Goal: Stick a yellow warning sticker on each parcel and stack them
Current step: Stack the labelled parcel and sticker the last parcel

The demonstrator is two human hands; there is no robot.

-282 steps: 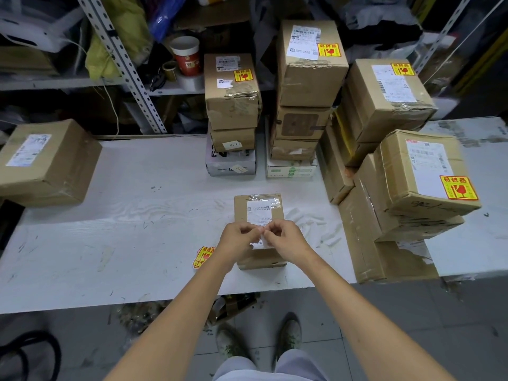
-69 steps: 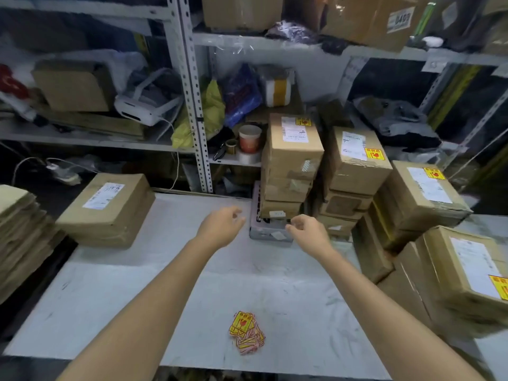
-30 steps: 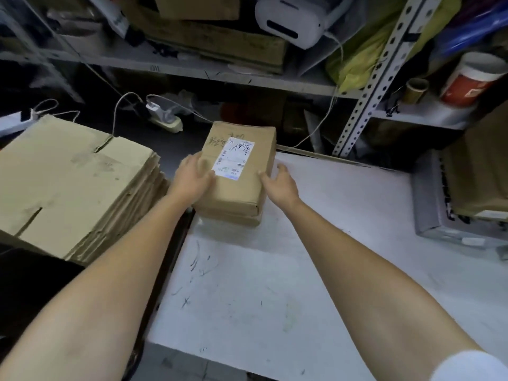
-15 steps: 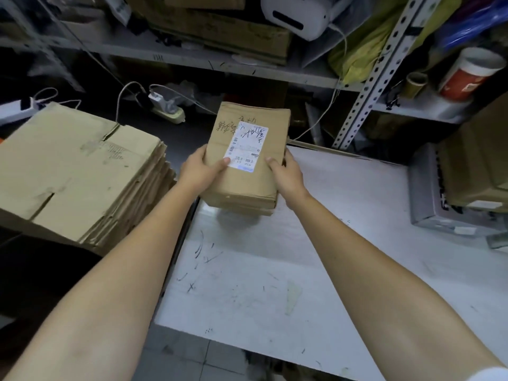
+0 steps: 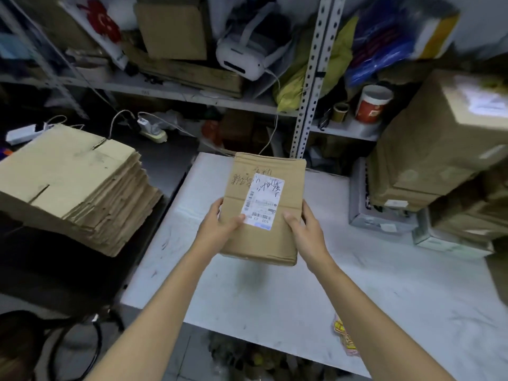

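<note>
- Parcel (image 5: 261, 243): centre of frame, held clear of the counter (image 5: 275, 303). There's a shadow under it, so I judge it isn't resting.
- Left grip (image 5: 220, 229) is clamped on the left edge, thumb on top at the corner of the label (image 5: 262, 202).
- Right grip (image 5: 305, 232) is clamped on the right edge, thumb on top. Fingers of both are under the box, hidden.
- Why this hold: the box is long and flat, so a two-sided clamp at the near end keeps it level. Label side up leaves the top open for a sticker.
- No yellow sticker visible on this one.
- Stickers (image 5: 345, 339): small pile at lower right, by the counter's front edge, partly behind the right forearm. Well apart from the parcel.
- Likely step: set it flat on bare counter near the stickers, label up.
- Stack (image 5: 439, 149) at right of frame is probably the destination. It's blurred, so I can't read any stickers there.
- Flat cartons (image 5: 74, 182) at left, off the counter; look unrelated.
</note>
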